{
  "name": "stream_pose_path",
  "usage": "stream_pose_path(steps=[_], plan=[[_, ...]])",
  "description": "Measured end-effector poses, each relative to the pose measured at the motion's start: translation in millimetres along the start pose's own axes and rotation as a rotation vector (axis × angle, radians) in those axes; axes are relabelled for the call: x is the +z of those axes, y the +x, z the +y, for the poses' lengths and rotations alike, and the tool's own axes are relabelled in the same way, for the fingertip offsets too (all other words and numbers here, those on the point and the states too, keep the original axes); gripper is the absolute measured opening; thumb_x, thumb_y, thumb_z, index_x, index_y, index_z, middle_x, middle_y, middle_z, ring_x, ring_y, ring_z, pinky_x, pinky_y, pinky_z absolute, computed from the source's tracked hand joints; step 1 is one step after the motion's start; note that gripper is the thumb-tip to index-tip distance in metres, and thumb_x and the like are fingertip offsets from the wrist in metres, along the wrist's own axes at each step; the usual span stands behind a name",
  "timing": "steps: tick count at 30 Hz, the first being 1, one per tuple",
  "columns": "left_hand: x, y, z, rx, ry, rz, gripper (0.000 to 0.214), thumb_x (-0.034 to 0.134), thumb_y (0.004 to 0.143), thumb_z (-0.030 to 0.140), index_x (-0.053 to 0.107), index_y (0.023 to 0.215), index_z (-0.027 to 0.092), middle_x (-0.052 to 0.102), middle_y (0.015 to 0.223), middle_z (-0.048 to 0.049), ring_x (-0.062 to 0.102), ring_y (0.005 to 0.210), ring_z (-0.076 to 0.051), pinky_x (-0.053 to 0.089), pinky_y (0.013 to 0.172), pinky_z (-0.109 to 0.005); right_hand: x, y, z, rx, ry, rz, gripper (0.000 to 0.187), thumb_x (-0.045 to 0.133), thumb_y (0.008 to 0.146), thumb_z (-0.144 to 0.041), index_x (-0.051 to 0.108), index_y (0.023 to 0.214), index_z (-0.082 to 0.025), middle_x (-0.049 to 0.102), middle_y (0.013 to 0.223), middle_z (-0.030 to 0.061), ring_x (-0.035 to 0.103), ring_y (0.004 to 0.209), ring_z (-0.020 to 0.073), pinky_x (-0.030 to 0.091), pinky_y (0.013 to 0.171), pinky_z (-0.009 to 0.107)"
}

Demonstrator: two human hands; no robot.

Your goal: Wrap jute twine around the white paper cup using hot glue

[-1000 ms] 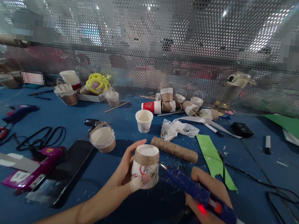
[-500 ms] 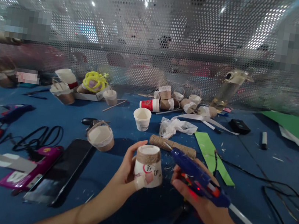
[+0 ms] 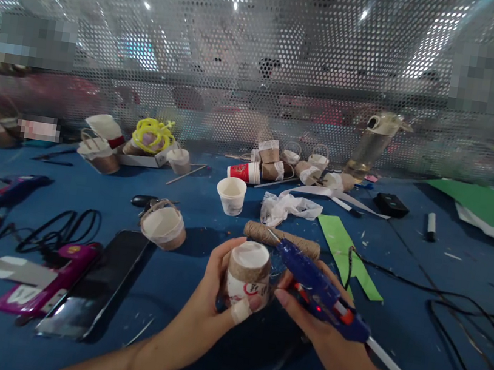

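My left hand (image 3: 212,302) is wrapped round an upside-down paper cup (image 3: 249,277), whose base faces up and whose upper wall has a band of brown twine. White tape circles the thumb. In my right hand (image 3: 306,316) is a blue glue gun (image 3: 324,291) with a white glue stick out of its back and a small red light glowing. Its nozzle points up and left, just right of the cup's base. A roll of brown twine (image 3: 283,239) lies right behind the cup. Whether the twine runs to my right fingers cannot be made out.
A twine-covered basket (image 3: 164,226) and a plain paper cup (image 3: 231,195) stand behind my left hand. Left lie a phone (image 3: 97,286), a purple power strip (image 3: 47,279) and another glue gun (image 3: 19,190). Green paper (image 3: 347,254) and black cables (image 3: 437,297) are at right.
My left hand has turned the cup a little, bringing its printed side round and tipping its base towards me. The glue gun has come slightly left, nearer the cup. The view has shifted a little.
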State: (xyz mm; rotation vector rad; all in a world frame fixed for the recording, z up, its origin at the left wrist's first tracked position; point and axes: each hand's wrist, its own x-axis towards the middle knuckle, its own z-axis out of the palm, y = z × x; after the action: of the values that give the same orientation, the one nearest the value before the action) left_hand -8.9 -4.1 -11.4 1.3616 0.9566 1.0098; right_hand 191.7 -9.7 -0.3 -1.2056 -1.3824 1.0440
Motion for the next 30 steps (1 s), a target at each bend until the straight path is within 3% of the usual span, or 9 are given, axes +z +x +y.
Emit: stream_pose_path(steps=[4,10,14,18,24,30], plan=[[2.0,0,2,0.001,0.022,-0.004,0.069,0.068,0.086,0.029,0.025,0.138,0.039,0.051,0.135,-0.0027,0.053,0.120,-0.020,0.043,0.100,-0.030,3,0,-1,0.057,0.061,0.003,0.028,0.080,0.072,-0.027,0.061,0.092,-0.025,0.072,0.086,-0.0010,0.071,0.079,0.0172,0.059,0.078,0.028],[2.4,-1,1,0.018,0.065,-0.003,0.067,0.068,0.086,0.029,0.027,0.138,0.037,0.051,0.136,-0.0041,0.053,0.121,-0.022,0.044,0.099,-0.032,3,0,0,0.032,-0.013,0.045,0.019,0.076,0.075,-0.026,0.061,0.086,-0.023,0.070,0.081,-0.0007,0.069,0.074,0.0171,0.058,0.073,0.028],[-1.1,0,3,-0.015,0.012,-0.013,0.067,0.068,0.086,0.029,0.026,0.138,0.039,0.051,0.134,-0.0028,0.056,0.116,-0.021,0.047,0.094,-0.030,-2,4,-4,0.025,-0.019,-0.081,0.012,0.072,0.082,-0.030,0.061,0.082,-0.023,0.068,0.077,-0.0017,0.067,0.071,0.0150,0.057,0.072,0.026],[-3.4,2,7,-0.068,-0.072,-0.013,0.065,0.068,0.086,0.030,0.029,0.138,0.040,0.054,0.129,-0.0019,0.058,0.110,-0.020,0.049,0.091,-0.029,-6,6,-11,0.048,-0.026,-0.057,0.013,0.072,0.082,-0.030,0.061,0.080,-0.023,0.063,0.074,-0.0040,0.062,0.065,0.0115,0.054,0.066,0.022],[-5.7,6,6,-0.143,-0.183,-0.059,0.065,0.073,0.082,0.033,0.035,0.135,0.038,0.059,0.118,-0.0015,0.060,0.099,-0.018,0.050,0.086,-0.030,-12,7,-12,0.067,-0.091,-0.096,0.014,0.072,0.082,-0.034,0.064,0.080,-0.023,0.063,0.082,-0.0036,0.061,0.076,0.0128,0.053,0.073,0.021],[-7.8,6,4,-0.209,-0.279,-0.098,0.066,0.074,0.080,0.032,0.038,0.134,0.037,0.059,0.120,-0.0026,0.060,0.098,-0.020,0.049,0.084,-0.032,-10,7,-7,0.195,0.037,-0.114,0.016,0.071,0.083,-0.037,0.064,0.084,-0.023,0.064,0.083,-0.0040,0.061,0.080,0.0140,0.051,0.078,0.025]])
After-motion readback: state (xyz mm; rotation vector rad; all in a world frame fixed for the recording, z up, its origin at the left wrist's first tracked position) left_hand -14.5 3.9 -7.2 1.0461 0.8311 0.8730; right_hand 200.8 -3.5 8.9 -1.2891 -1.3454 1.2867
